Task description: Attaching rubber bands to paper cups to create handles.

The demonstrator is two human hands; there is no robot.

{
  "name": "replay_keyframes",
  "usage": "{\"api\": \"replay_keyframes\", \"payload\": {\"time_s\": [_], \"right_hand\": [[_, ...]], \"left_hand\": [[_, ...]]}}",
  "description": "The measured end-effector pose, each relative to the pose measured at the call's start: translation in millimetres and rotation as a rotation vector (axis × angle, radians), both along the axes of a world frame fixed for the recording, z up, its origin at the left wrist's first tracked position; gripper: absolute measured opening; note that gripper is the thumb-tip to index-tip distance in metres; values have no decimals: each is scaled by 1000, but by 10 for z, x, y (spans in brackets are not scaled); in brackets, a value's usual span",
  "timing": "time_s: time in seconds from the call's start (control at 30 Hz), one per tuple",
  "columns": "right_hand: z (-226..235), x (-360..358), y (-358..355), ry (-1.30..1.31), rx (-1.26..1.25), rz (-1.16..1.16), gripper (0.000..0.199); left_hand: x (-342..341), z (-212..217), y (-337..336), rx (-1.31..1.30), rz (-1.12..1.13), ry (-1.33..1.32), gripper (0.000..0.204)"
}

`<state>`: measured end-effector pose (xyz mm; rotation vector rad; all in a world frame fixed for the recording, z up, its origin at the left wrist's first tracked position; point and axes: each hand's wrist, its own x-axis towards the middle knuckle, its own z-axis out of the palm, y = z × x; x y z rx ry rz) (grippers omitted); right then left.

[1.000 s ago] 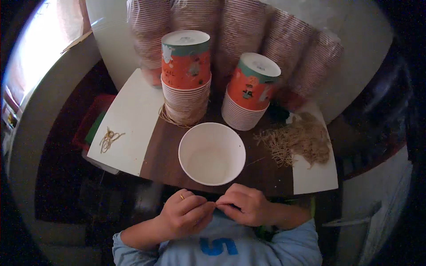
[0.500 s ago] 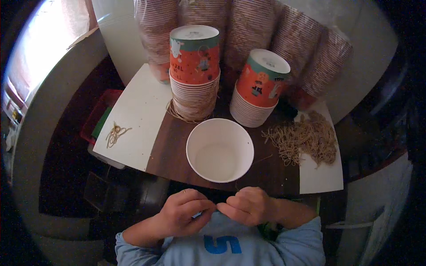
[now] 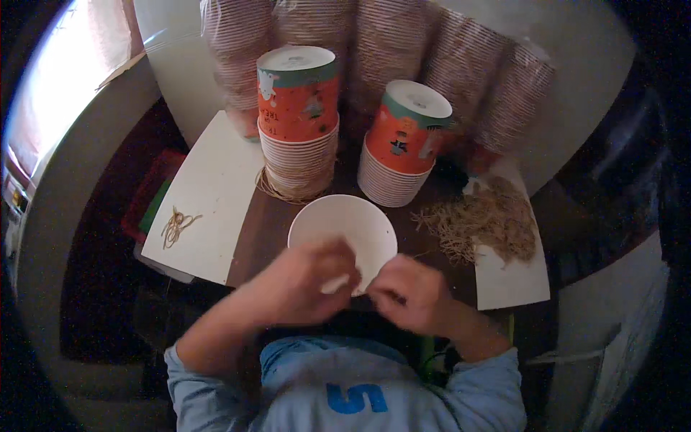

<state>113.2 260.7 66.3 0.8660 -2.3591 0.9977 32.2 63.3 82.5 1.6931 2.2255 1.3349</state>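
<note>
An empty white paper tub stands open end up near the front of the table. At its near rim, my left hand is curled in a pinch, somewhat smeared by motion, and hides part of the tub. Close beside it, by the tub's near right rim, my right hand is also closed with its fingertips together. The two sets of fingertips are a small gap apart. Whatever thin thing they may hold is too small and blurred to make out.
Behind the tub stand two upside-down stacks of orange-and-green paper tubs, a left stack with cord around its base and a right stack. Tangled tan cord lies at right, a smaller bunch at left. Bagged stacks line the back.
Both hands have risen from in front of my shirt to the tub's near rim, the left one moving more. The whole view has shifted slightly.
</note>
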Motion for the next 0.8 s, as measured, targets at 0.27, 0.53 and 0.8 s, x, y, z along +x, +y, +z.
{"api": "replay_keyframes", "payload": {"time_s": [0.27, 0.53, 0.8], "right_hand": [[259, -233, 409, -377, -241, -168, 5], [283, -185, 698, -487, -136, -253, 7], [1192, 141, 690, -292, 163, -367, 5]], "left_hand": [[-1053, -399, 823, -95, -2, 453, 20], [-906, -206, 316, -444, 311, -46, 21], [-307, -531, -321, -19, 455, -808, 37]]}}
